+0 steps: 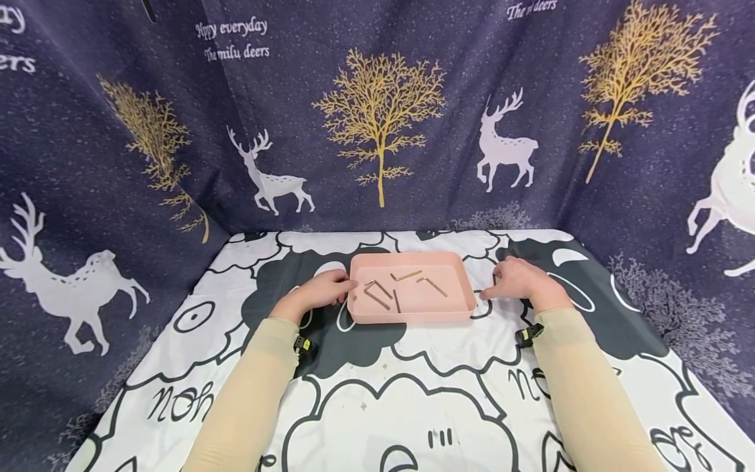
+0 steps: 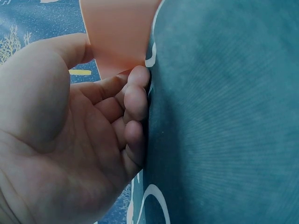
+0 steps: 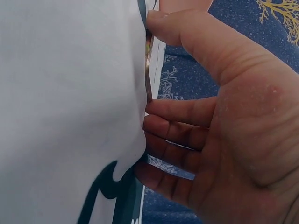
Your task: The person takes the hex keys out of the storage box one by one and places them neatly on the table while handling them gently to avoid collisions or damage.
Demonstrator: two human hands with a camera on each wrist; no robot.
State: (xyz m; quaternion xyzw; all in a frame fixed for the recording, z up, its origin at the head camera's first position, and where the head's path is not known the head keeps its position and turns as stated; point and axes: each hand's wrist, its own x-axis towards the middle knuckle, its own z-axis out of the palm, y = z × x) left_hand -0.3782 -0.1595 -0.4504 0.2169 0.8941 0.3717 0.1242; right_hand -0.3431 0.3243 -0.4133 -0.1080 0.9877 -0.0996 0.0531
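A shallow pink tray (image 1: 433, 316) holds several bronze-coloured L-shaped metal keys (image 1: 436, 287) lying loose inside. At its left end my left hand (image 1: 321, 289) grips the wall, thumb over the rim and curled fingers outside; the left wrist view shows this hand (image 2: 70, 126) against the pink wall (image 2: 121, 32). Right of the tray, apart from it, is my right hand (image 1: 522, 282). In the right wrist view this hand (image 3: 224, 112) has its thumb and fingers spread, fingertips on the cloth. A thin metal piece (image 3: 148, 70) lies between thumb and index fingertip; whether both touch it is unclear.
A black-and-white patterned cloth (image 1: 377, 426) covers the table. Behind and at both sides hangs a dark blue curtain (image 1: 436, 190) with white deer and golden trees. Small black devices are strapped at both wrists.
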